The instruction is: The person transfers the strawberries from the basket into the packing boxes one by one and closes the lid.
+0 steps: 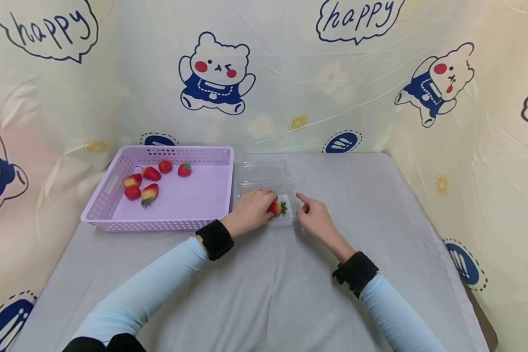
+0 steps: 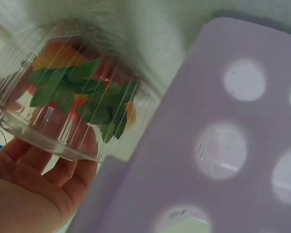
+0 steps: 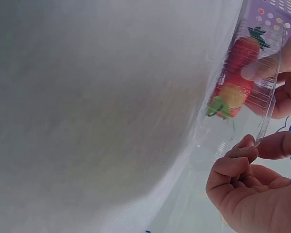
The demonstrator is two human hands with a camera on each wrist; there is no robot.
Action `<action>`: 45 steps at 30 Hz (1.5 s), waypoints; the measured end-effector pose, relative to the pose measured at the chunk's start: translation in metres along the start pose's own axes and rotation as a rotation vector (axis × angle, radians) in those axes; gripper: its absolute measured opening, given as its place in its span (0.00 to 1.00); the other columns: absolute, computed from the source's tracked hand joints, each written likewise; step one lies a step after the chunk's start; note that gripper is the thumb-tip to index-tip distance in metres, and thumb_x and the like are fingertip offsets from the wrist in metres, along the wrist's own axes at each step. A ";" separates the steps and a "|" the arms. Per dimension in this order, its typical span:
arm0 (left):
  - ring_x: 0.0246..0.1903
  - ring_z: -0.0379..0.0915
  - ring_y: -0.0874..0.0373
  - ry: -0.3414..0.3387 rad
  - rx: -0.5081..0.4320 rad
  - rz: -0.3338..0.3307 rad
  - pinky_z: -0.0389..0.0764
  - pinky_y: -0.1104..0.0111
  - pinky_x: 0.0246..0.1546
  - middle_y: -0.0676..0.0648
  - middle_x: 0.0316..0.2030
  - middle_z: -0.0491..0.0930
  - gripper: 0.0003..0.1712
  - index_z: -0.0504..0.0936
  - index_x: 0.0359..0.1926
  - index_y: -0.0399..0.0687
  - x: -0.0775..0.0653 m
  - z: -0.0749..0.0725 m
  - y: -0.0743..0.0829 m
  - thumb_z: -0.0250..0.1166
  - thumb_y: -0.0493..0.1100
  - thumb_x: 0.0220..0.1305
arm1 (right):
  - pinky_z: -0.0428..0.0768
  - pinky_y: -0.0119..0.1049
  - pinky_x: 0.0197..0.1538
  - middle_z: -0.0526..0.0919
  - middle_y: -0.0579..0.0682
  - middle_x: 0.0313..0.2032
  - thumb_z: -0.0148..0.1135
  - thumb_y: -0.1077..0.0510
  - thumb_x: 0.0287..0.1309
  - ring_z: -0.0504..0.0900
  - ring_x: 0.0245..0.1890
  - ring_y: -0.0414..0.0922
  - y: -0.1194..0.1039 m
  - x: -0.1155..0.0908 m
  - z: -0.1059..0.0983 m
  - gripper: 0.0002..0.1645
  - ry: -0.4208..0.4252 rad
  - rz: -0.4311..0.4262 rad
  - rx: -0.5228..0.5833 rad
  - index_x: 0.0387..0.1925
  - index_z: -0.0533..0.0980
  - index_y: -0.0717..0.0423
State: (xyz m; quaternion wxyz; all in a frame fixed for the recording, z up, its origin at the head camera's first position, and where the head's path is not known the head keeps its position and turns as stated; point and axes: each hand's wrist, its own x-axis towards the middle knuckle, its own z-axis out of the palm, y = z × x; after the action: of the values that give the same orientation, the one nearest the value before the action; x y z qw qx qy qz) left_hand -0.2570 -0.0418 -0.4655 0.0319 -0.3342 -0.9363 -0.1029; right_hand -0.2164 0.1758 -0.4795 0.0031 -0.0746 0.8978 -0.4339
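A clear plastic box (image 1: 281,221) with its lid (image 1: 264,171) raised at the back stands on the table, holding strawberries. My left hand (image 1: 253,208) reaches into it, its fingers and thumb around a strawberry (image 1: 276,208) with green leaves. Through the ribbed wall, the left wrist view shows leaves (image 2: 94,94) and part of my fingers behind them. In the right wrist view, two strawberries (image 3: 233,94) lie end to end in the box, the left thumb (image 3: 259,69) against them. My right hand (image 3: 252,179) pinches the box's rim at its right side, other fingers curled.
Left of the box stands a purple perforated basket (image 1: 202,225) with several strawberries (image 1: 149,193) at its left and back. Its right wall is close beside the box. A grey cloth (image 1: 264,293) covers the table; a printed curtain (image 1: 286,88) hangs behind.
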 end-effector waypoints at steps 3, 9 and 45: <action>0.36 0.77 0.49 0.000 -0.006 -0.003 0.82 0.58 0.35 0.48 0.36 0.84 0.12 0.86 0.46 0.45 0.001 0.002 -0.001 0.76 0.44 0.65 | 0.63 0.34 0.26 0.69 0.46 0.19 0.54 0.66 0.64 0.62 0.18 0.41 0.001 0.000 0.001 0.33 -0.006 -0.003 -0.003 0.72 0.72 0.65; 0.37 0.76 0.49 0.006 -0.003 0.001 0.82 0.58 0.38 0.48 0.38 0.84 0.11 0.87 0.43 0.45 0.002 0.003 -0.002 0.76 0.44 0.64 | 0.63 0.34 0.26 0.69 0.46 0.19 0.54 0.65 0.64 0.62 0.18 0.41 0.002 0.001 0.001 0.34 -0.005 -0.009 -0.007 0.71 0.72 0.66; 0.41 0.78 0.50 -0.024 -0.076 0.026 0.83 0.58 0.46 0.47 0.44 0.86 0.11 0.90 0.46 0.48 0.001 0.005 -0.008 0.77 0.43 0.65 | 0.63 0.35 0.26 0.68 0.46 0.18 0.53 0.66 0.63 0.62 0.18 0.41 0.001 0.001 0.001 0.34 0.009 -0.005 0.005 0.71 0.73 0.66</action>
State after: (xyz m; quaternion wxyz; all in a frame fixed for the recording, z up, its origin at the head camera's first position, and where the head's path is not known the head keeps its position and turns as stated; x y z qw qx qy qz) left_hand -0.2631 -0.0458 -0.4716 0.0091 -0.3483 -0.9277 -0.1337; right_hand -0.2172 0.1753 -0.4806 -0.0017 -0.0750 0.8965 -0.4367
